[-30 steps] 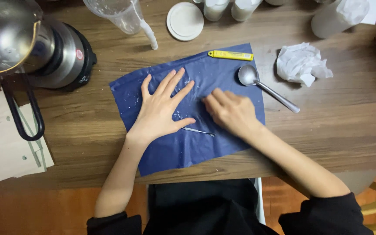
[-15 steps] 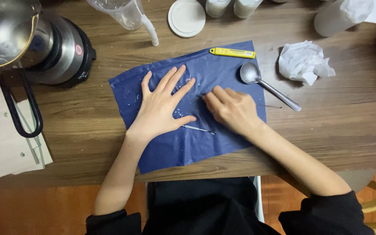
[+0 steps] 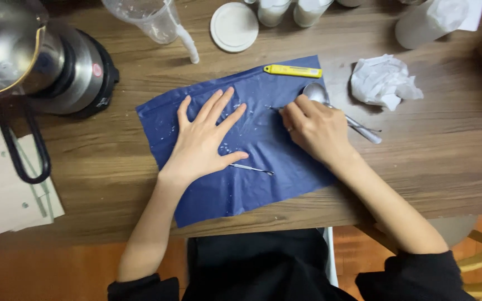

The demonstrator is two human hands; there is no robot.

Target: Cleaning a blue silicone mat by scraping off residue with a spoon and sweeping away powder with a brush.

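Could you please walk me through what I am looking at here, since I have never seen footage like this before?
There is no machine here: a person wears a camera on the head, and it looks straight down at their own two bare hands over a wooden table.

The left hand lies flat with fingers spread on a blue plastic sheet, pressing it down. The right hand is curled near the sheet's upper right part; what its fingertips pinch, if anything, is too small to tell.

On the sheet lie a thin metal tool by the left thumb and a yellow tool at the top edge. A metal spoon sits partly under the right hand. Around them are a crumpled white tissue, a round white lid, a clear measuring jug and a steel kettle.
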